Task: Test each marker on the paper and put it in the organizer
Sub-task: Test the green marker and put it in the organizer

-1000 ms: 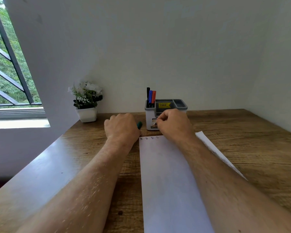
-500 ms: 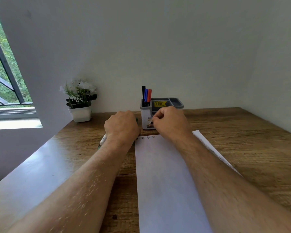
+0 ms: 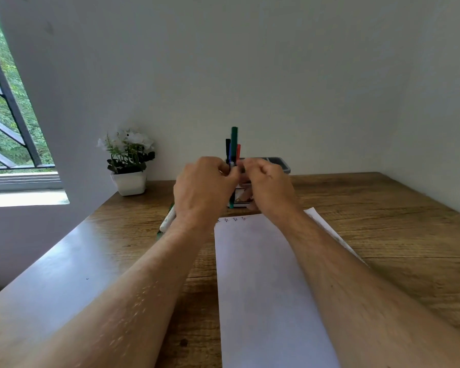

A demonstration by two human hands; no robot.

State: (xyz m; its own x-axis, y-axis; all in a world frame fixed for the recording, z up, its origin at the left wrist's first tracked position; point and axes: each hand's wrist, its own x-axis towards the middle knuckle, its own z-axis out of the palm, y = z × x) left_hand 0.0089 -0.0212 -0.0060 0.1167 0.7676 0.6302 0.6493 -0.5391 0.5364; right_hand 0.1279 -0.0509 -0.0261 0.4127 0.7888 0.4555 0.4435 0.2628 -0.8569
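You held the green marker [image 3: 234, 139] upright between both hands, its top standing clear above your fingers [image 3: 225, 172] and its lower end showing just below them. Your left hand [image 3: 205, 187] was clenched around the barrel. Your right hand [image 3: 270, 188] was curled in close against it from the other side, but whether those fingers truly gripped it could not be told. The organizer [image 3: 282, 163] sat just beyond your fingers, with other markers [image 3: 227, 146] already standing in its near-left slot, directly behind the one you held. The paper [image 3: 263, 274] lay below your wrists, with a row of small test marks [image 3: 230, 219] along its far edge. By the look of it this marker was tested and due for the slot. To do that well, you needed to make sure the cap was pressed fully home, keep the barrel vertical, and lower it straight down beside the others rather than at a slant, so it did not knock them or tip the organizer. A white marker [image 3: 168, 221] waited on the table [image 3: 383, 221], just outside your left wrist.
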